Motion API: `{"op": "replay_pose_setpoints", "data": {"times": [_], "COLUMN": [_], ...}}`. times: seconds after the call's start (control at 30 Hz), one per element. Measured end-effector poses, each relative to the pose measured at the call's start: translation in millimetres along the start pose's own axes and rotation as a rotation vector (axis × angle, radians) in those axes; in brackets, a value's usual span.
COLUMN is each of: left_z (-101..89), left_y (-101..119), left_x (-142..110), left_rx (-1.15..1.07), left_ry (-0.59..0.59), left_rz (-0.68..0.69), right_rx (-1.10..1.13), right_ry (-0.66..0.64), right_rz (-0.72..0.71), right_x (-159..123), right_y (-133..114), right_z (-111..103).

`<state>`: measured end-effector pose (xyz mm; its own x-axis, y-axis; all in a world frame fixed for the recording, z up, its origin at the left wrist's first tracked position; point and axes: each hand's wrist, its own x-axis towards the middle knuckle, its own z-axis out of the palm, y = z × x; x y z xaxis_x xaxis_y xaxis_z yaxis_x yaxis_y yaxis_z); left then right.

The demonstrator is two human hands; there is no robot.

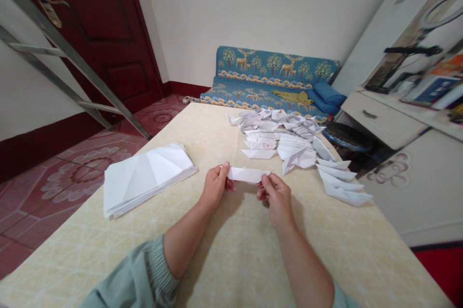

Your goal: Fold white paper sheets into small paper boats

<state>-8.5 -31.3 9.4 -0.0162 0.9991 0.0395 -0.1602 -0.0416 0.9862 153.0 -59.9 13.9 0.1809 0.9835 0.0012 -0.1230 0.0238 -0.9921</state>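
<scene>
Now — left hand (216,186), right hand (276,199) pinch paper (246,174)

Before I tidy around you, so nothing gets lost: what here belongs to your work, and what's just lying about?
Belonging: the folded paper strip in the left hand and right hand; the stack of white sheets; the folded paper pieces.
Lying about: the aluminium ladder; the blue deer-patterned sofa.

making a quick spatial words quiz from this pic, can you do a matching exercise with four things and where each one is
Things:
1. folded paper strip
2. stack of folded white paper
3. deer-pattern sofa
4. metal ladder

Places:
A. beyond the far end of the table
B. held by the left hand and right hand
C. left of the table
D. on the table, left of the hands

Pairs: 1-B, 2-D, 3-A, 4-C
</scene>
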Motion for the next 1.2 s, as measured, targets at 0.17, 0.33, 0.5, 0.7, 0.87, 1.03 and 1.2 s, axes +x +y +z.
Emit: {"op": "replay_pose_setpoints", "data": {"times": [0.17, 0.33, 0.5, 0.7, 0.87, 1.03, 1.2], "left_z": [2.7, 0.3, -2.3, -1.7, 2.7, 4.9, 3.3], "left_y": [3.9, 3.4, -0.9, 1.0, 6.2, 4.2, 1.3], "left_x": [1.2, 3.1, 3.5, 3.1, 1.2, -1.0, -2.5], "left_rx": [-0.176, -0.227, -0.234, -0.216, -0.146, -0.105, -0.059], "left_ry": [-0.011, -0.036, -0.055, -0.065, -0.124, -0.252, -0.348], "left_rz": [-0.105, -0.102, -0.071, -0.044, 0.026, 0.024, -0.032], "right_rx": [-0.126, -0.129, -0.136, -0.154, -0.217, -0.253, -0.28], "right_ry": [0.002, -0.044, -0.075, -0.072, -0.104, -0.17, -0.208], "right_rz": [-0.044, -0.039, -0.018, -0.049, -0.082, -0.085, -0.092], "right_x": [-0.8, -0.9, 0.1, 1.0, 0.9, -1.9, -3.8], "right_y": [-0.8, -3.8, -1.3, 2.2, 2.7, 2.0, 1.2], "right_z": [0.0, 4.1, 3.9, 2.3, 2.6, 4.9, 4.8]}}
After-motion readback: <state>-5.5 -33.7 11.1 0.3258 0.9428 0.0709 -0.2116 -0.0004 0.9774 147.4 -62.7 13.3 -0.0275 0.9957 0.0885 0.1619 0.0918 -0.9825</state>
